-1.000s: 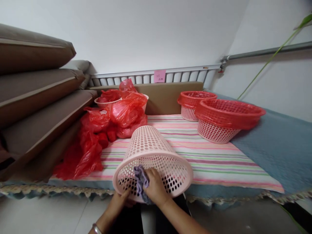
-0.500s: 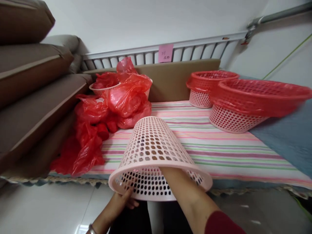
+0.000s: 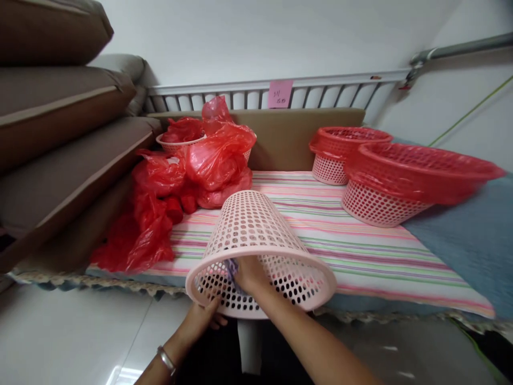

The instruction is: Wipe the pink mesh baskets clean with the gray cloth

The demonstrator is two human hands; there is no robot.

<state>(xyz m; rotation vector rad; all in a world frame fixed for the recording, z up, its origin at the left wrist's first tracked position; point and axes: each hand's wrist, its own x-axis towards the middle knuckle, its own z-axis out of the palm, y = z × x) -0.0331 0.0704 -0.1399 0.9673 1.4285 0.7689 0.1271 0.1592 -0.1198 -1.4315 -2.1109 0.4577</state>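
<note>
A pale pink perforated plastic basket [image 3: 256, 219] lies on its side at the front edge of the striped sheet, its open mouth facing me. My left hand [image 3: 206, 315] grips the lower left of its rim, thumb inside and fingers beneath. Inside the mouth, my right hand [image 3: 250, 275] presses a purplish cloth [image 3: 231, 270] against the inner wall on the left; part of the cloth is hidden by the hand.
Red plastic bags [image 3: 216, 160] heap at the left, by another basket [image 3: 180, 143]. Two baskets lined with red bags [image 3: 417, 171] stand at the right on the striped sheet [image 3: 368, 256]. Brown cushions [image 3: 72, 155] are stacked far left. A pink note [image 3: 279, 93] hangs behind.
My right hand has come from deep inside the basket toward its mouth and left, so the cloth now shows. The basket mouth has tilted up slightly; my left hand still holds the rim.
</note>
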